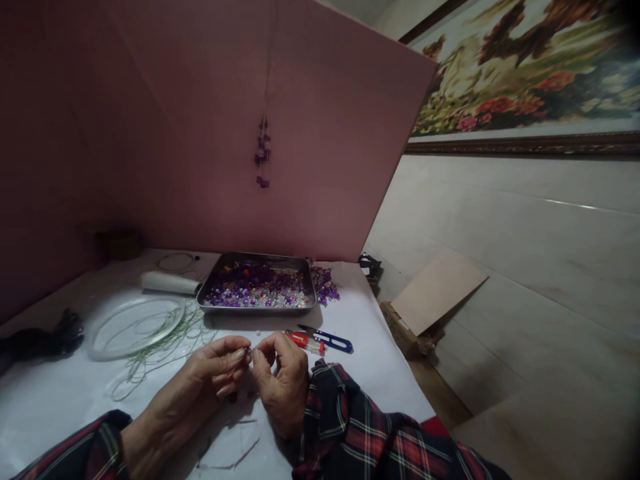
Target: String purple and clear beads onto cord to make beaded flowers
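My left hand is closed in a pinch, with a small dark bead between thumb and forefinger. Close against it, my right hand also pinches; whatever is in its fingertips is too small to make out. Dark strands lie on the white table cover below the hands. Just past the right hand are blue-handled thread snips and a red-and-clear tool like a lighter. Beyond them stands a metal tray of purple, clear and red beads.
Beaded strings lie right of the tray. Left are tangled green cord, a clear coil, a white roll and a black bundle. A purple bead strand hangs before the pink panel. Cardboard leans at right.
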A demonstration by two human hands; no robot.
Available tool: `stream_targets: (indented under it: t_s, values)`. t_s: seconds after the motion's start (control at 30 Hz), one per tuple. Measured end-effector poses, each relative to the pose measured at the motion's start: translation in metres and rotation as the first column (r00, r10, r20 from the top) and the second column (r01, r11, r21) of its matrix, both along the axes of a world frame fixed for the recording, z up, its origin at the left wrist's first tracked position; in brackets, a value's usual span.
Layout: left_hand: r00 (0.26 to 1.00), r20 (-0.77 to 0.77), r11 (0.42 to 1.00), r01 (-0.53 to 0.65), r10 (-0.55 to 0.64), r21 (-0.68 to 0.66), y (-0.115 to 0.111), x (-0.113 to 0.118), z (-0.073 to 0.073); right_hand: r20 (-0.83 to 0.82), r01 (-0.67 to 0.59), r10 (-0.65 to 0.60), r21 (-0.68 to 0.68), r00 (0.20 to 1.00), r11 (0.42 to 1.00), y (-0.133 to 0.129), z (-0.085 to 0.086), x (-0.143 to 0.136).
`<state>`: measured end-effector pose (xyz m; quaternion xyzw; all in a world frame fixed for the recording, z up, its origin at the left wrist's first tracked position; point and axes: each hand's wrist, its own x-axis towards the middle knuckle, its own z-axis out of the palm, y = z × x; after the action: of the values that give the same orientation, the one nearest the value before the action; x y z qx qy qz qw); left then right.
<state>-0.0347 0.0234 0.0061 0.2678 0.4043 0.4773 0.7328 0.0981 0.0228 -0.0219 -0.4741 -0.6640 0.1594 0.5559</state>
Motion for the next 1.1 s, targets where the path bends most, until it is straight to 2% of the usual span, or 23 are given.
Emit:
stream_targets:
  t_s: [0.43, 0.83, 1.1]
  values:
    - [1.000, 0.007, 1.000, 0.005, -0.005, 0.005, -0.0020, 0.0008, 0.0027, 0.004, 0.014, -0.014, 0.009, 1.000, 1.000, 0.0003, 0.0008, 0.0002]
    - [1.000, 0.011, 1.000, 0.000, -0.001, 0.007, -0.0013, 0.0018, 0.0013, -0.025, -0.042, 0.042, -0.003, 0.999, 0.999, -0.0009, 0.0012, 0.0010]
    - [0.999, -0.051, 0.996, -0.011, 0.015, 0.087, -0.0022, 0.0039, 0.0036, 0.009, -0.044, 0.044, -0.019, 0.999, 0.999, 0.0008, -0.0014, 0.0009]
